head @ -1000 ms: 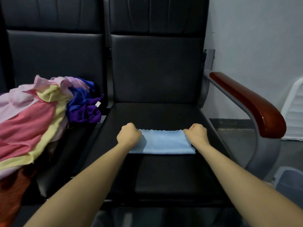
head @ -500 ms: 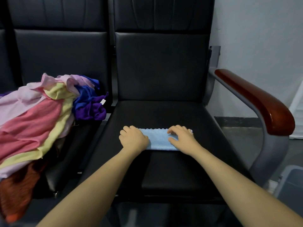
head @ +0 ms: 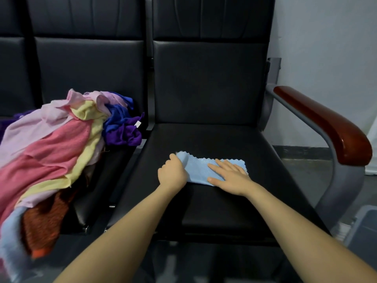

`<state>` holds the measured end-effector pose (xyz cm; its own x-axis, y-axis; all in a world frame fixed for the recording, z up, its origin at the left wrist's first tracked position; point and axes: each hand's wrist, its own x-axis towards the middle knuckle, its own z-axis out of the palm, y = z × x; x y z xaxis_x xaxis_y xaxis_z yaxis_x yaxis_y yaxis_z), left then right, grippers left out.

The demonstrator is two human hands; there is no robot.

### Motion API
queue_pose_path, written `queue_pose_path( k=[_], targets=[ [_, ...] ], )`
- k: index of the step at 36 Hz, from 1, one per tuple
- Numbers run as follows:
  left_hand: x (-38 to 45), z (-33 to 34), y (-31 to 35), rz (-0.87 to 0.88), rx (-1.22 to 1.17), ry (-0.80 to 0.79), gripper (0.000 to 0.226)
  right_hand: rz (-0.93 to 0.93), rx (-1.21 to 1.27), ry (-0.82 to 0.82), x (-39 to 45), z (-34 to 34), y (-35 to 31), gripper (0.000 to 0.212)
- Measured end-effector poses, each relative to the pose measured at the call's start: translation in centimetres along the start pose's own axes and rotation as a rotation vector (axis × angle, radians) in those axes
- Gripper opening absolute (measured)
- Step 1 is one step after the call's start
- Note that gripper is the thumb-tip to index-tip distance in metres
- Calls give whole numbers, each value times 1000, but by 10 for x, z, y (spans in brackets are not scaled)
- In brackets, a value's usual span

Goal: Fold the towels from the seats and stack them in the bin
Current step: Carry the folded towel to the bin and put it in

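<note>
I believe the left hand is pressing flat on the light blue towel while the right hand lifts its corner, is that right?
The hands are swapped: in the head view the right hand presses flat on the light blue towel while the left hand lifts its corner.

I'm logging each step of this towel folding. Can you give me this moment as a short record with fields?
towel in work: light blue towel, partly folded, on the black seat
left hand: left hand grips the towel's left end, lifting it
right hand: right hand lies flat on the towel, pressing it down
waiting: pile of towels on the next seat, unfolded
bin: grey bin, only a corner in view at lower right
</note>
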<state>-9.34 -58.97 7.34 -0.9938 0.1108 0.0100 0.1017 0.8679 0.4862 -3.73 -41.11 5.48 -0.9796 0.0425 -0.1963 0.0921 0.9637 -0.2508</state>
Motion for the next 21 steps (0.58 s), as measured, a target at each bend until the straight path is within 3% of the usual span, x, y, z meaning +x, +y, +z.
queue_pose_path(
  k=[4, 8, 11, 14, 16, 21],
  targets=[
    [-3, -15, 2, 179, -342, 29, 23, 38, -10, 27, -1, 7, -16, 60],
    [-5, -22, 9, 296, -461, 59, 32, 38, 65, 31, 2, 7, -26, 62],
    [-7, -23, 18, 333, -492, 32, 35, 28, 303, 96, 2, -1, -23, 61],
    [-9, -19, 31, 381, -499, -6, 38, 98, 651, 276, -4, -10, -15, 32],
    [-13, -14, 40, 407, -498, -25, 37, 192, 583, 394, -10, -14, -5, 9],
    [-23, 4, 68, 413, -507, -203, 46, 311, 497, 399, -31, -21, 13, 32]
  ],
)
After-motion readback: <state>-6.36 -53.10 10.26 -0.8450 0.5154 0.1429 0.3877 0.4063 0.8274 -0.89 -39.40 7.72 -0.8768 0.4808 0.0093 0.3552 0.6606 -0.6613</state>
